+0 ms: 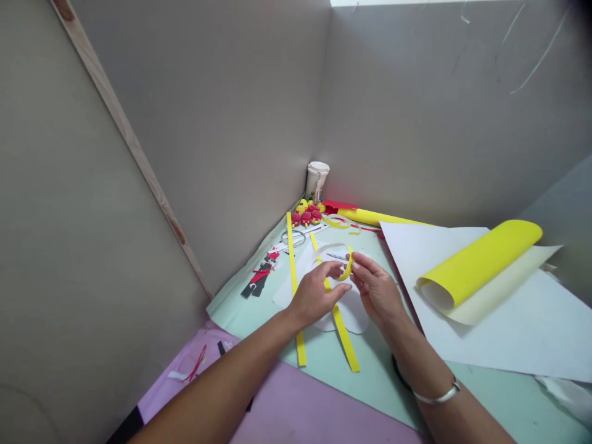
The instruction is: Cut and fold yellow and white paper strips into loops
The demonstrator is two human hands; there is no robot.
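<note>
A narrow yellow strip with a notched edge [348, 266] curves between my two hands above the table. The fingers of my right hand [377, 288] pinch it from the right. My left hand [319, 293] is at its left side, thumb and fingers apart around the curved part, touching or very near it. Under my hands lie white paper pieces [356, 311] and a pen [337, 256]. One long yellow strip [345, 339] passes beneath my left hand, and another yellow strip [292, 259] lies to its left.
A white cup [317, 179] stands in the back corner behind small red and yellow round pieces [306, 217]. Black and red scraps [259, 280] lie left. On the right, a rolled yellow sheet [481, 262] rests on large white paper [518, 333]. Grey panels [416, 111] enclose the table.
</note>
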